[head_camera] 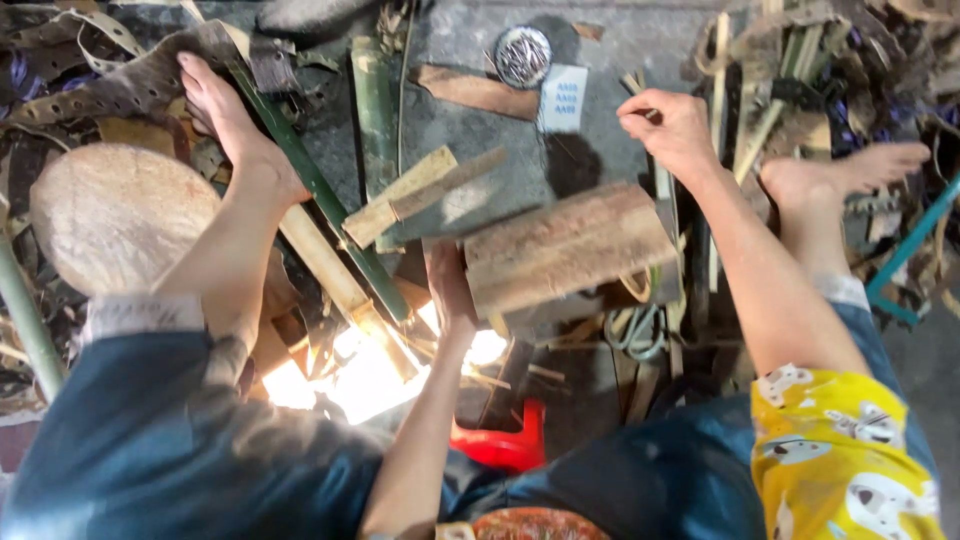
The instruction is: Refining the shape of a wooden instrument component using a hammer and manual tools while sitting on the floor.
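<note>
Now | left hand (447,285) grip closed on pale, rough wooden block (565,247) | right hand (672,125) grip closed on thin strip (634,88)

A floor-level bamboo craft workshop: the bare concrete floor (640,50) is littered all around a wooden block (565,245) with split green bamboo stalks (310,180), cut strips (760,110) and dry husks (120,85). A round tin of nails (523,55) sits beyond the block, a round wooden slab (115,215) lies far to its left

Dark blue trousers, yellow patterned sleeve, apparently bare feet.
</note>
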